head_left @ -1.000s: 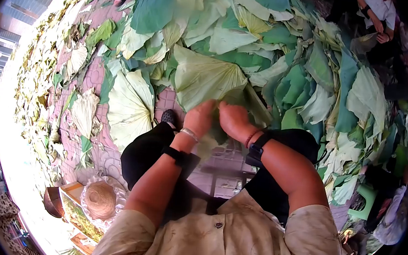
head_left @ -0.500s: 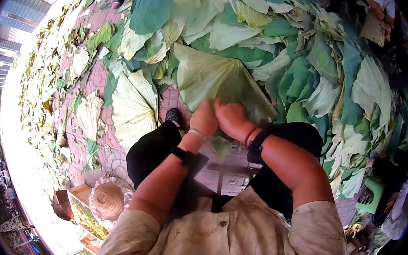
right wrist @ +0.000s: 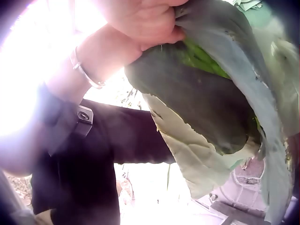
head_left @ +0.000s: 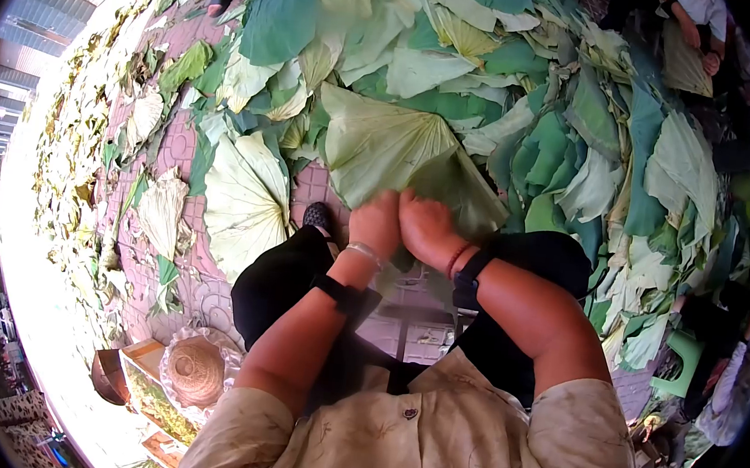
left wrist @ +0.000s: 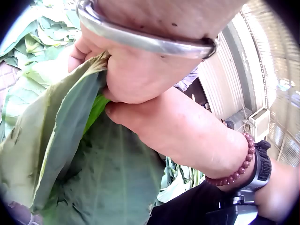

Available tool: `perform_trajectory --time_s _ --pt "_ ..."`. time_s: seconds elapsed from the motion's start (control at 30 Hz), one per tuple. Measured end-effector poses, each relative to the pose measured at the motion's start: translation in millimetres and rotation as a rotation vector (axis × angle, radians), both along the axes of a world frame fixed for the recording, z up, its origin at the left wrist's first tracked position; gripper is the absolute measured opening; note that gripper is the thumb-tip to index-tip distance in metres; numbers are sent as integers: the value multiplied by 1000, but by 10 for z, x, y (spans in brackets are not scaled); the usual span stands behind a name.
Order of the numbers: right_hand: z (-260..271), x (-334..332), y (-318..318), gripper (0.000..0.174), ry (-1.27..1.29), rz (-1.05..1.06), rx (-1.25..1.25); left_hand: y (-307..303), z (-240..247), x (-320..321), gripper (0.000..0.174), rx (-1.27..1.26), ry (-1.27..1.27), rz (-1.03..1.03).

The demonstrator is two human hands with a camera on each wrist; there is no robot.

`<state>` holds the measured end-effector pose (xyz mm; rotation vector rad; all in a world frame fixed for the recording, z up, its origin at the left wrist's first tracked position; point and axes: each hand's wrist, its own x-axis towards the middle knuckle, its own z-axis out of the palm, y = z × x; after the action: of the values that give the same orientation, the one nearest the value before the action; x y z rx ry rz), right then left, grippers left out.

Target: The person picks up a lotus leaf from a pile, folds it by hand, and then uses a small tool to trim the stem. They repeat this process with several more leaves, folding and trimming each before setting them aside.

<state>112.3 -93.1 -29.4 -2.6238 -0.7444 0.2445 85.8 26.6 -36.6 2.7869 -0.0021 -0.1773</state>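
A large pale green lotus leaf (head_left: 384, 140) spreads in front of the person's knees, its veins fanning out. My left hand (head_left: 374, 223), with a silver bangle at the wrist, pinches its gathered near part. Right beside it my right hand (head_left: 430, 224), wearing a beaded bracelet, pinches the leaf too. In the left wrist view the folded leaf layers (left wrist: 70, 122) hang down from the fingers, with a brighter green strip between them. Dark and pale leaf folds (right wrist: 201, 103) droop below the hands in the right wrist view. Most fingertips are hidden by the hands and leaf.
A thick heap of lotus leaves (head_left: 465, 44) lies ahead and to the right. One pale fanned leaf (head_left: 247, 199) lies by the left shoe (head_left: 316, 216). A straw hat (head_left: 197, 370) sits at lower left, a green stool (head_left: 677, 362) at right. Other people are at the far edges.
Both hands stay close together at the leaf's near part, shifting slightly. The leaf's right side has changed its fold a little. At upper right, another person's hands and leaf have moved lower.
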Motion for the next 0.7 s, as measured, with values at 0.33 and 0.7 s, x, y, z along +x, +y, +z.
perform_trajectory --time_s 0.33,0.7 --pt "43 20 -21 15 21 27 62 36 -43 1 10 -81 -71 1" --pt "-4 52 -115 14 46 109 50 118 -73 -26 9 -113 -96 -90"
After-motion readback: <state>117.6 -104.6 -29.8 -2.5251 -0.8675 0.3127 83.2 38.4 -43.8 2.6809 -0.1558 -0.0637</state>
